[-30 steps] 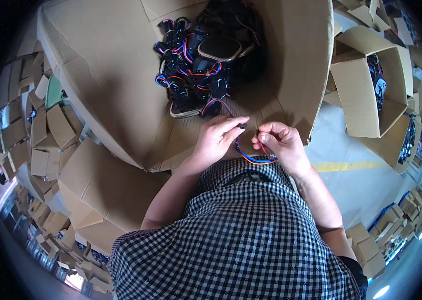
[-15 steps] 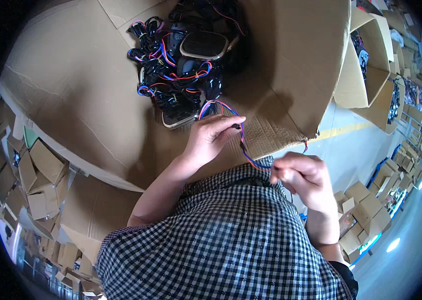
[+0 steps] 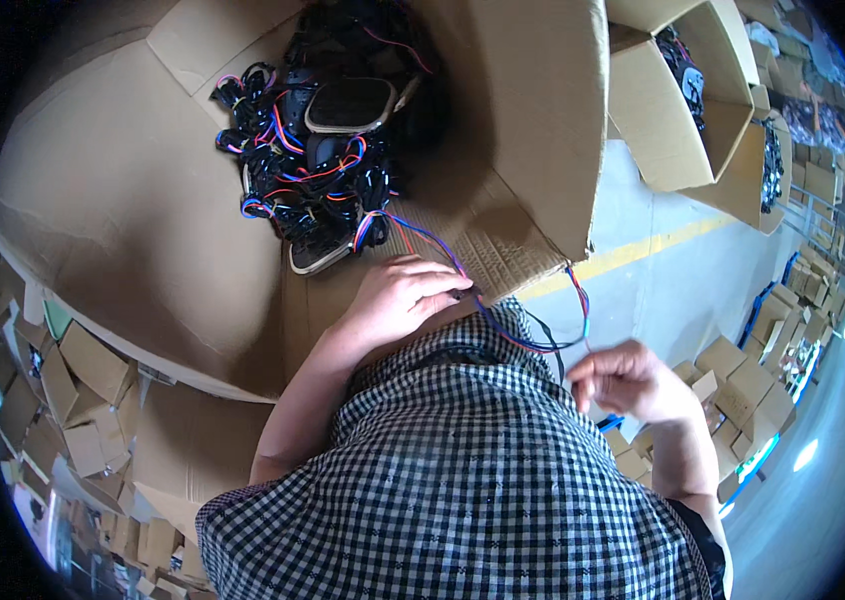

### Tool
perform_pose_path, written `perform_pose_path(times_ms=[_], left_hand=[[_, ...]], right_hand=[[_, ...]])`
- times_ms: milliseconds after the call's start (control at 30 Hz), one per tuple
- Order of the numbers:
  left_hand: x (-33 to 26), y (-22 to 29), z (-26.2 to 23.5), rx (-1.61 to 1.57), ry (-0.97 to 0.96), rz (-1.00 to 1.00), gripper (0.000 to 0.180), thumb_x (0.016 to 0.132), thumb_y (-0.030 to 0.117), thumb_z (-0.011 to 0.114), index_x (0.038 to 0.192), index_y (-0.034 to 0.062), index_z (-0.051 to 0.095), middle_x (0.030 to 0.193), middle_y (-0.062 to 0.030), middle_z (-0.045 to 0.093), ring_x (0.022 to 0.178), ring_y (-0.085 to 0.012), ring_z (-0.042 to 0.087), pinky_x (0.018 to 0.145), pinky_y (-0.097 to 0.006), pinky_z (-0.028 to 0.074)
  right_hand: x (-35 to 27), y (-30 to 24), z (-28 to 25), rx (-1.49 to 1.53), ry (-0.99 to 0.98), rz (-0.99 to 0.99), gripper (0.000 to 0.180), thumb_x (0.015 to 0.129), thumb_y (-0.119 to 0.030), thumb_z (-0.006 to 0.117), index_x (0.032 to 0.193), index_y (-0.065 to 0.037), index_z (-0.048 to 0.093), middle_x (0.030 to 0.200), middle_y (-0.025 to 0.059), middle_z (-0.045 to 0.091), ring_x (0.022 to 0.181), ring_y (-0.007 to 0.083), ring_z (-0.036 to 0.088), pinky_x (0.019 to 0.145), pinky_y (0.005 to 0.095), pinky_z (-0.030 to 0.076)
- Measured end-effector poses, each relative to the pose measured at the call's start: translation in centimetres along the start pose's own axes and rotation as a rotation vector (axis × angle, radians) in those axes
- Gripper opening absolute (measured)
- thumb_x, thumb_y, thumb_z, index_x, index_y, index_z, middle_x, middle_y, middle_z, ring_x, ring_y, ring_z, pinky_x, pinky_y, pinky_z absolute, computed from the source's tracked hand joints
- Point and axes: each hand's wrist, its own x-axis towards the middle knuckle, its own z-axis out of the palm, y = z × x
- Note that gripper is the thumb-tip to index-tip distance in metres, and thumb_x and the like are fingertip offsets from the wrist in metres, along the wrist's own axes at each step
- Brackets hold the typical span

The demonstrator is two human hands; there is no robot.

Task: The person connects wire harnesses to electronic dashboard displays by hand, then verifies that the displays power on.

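Observation:
In front of me a black wire harness with red and blue wires (image 3: 421, 232) runs out of a large cardboard box (image 3: 193, 330). My left hand (image 3: 403, 300) pinches the wires between thumb and fingertips at the box's near edge. From there they loop right and up toward the box corner. My right hand (image 3: 638, 385) is beside the loop, its thumb and forefinger pressed together. Whatever is in that pinch is too small to make out. Inside the box lies a pile of bundled black wires (image 3: 273, 190) with several dark rounded devices (image 3: 351, 105) among them.
Another open carton (image 3: 643, 120) with wired parts stands at the upper right. Past the box corner a yellow line (image 3: 653, 245) crosses the grey floor. Many cardboard boxes (image 3: 743, 390) stand at the right, and more are heaped at the left (image 3: 93, 360).
My right hand has moved right and down, away from the wires it was at. The wire loop now hangs wider. The box and pile appear shifted left in the view.

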Motion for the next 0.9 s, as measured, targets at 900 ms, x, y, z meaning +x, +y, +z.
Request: perform_pose_path(times_ms=[900], left_hand=[[-1.7, 0.1, -3.4, -0.176, 0.288, -0.128, 0.029, 0.069, -0.003, 0.063, 0.097, 0.0048, 0.064, 0.080, -0.0073, 0.060, 0.072, -0.0198, 0.059, 0.062, -0.029, 0.047]], right_hand=[[13.3, -1.9, 5.5, 0.459, -0.055, -0.400, 0.012, 0.093, -0.014, 0.045, 0.100, -0.005, 0.048, 0.069, 0.0049, 0.059, 0.044, 0.0025, 0.038, 0.040, 0.0155, 0.029]])
